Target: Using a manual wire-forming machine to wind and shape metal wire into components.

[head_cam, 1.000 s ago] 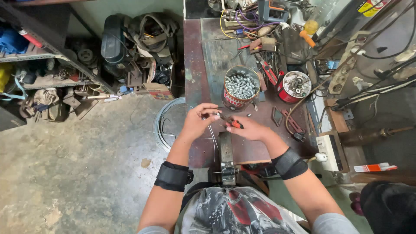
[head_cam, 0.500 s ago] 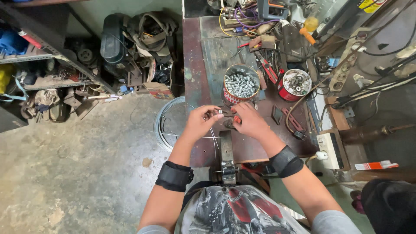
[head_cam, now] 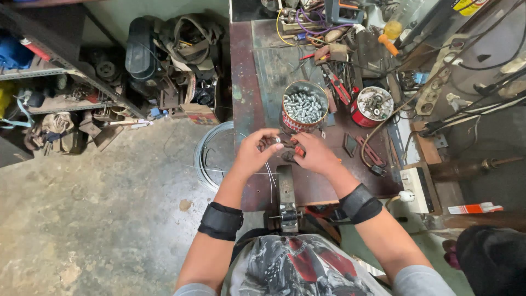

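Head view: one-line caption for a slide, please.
Both hands, left hand and right hand, meet over a small dark part beside a round bolt-filled tin.

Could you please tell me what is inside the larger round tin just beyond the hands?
The larger tin is heaped with silvery bolts or screws. Only the top layer shows; anything beneath it, and the tin's bottom, is covered.

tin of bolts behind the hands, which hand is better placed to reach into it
Probably the right hand. The tin of bolts stands just beyond it, slightly to its side, while the left hand is farther off. But the right hand appears to grip a red-handled tool, so it would have to let go first.
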